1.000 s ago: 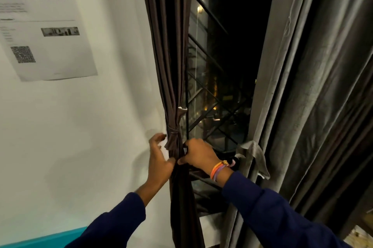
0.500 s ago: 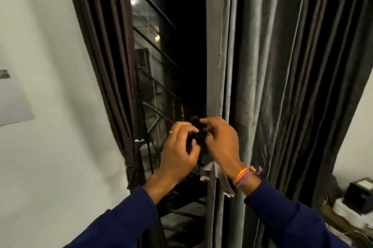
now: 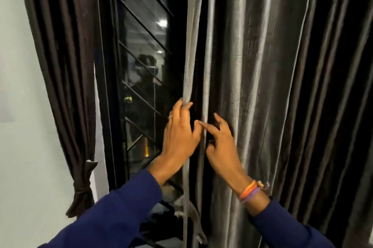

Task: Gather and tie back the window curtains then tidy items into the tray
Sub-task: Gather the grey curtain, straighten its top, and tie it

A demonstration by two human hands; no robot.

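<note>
Only the head view to go on, so here's what we've got. The left curtain [image 3: 60, 78] is already bunched and cinched with a tie [image 3: 81, 190] low down against the wall [image 3: 24, 106], so that side looks done. Now we're at the grey right curtain [image 3: 252, 86], which hangs loose over the window [image 3: 141, 70].

Our left hand [image 3: 179, 138] has its fingers [image 3: 177, 108] hooked round the curtain's leading edge, lightly curled on the fabric, probably to pull that edge in. Our right hand [image 3: 222, 146] is spread open with fingers pressing into the next folds, not gripping anything yet, likely ready to sweep the pleats together.

A strip of cloth [image 3: 189, 213] dangles lower down the edge; we'd guess that's the tie-back. No tray in sight.
</note>
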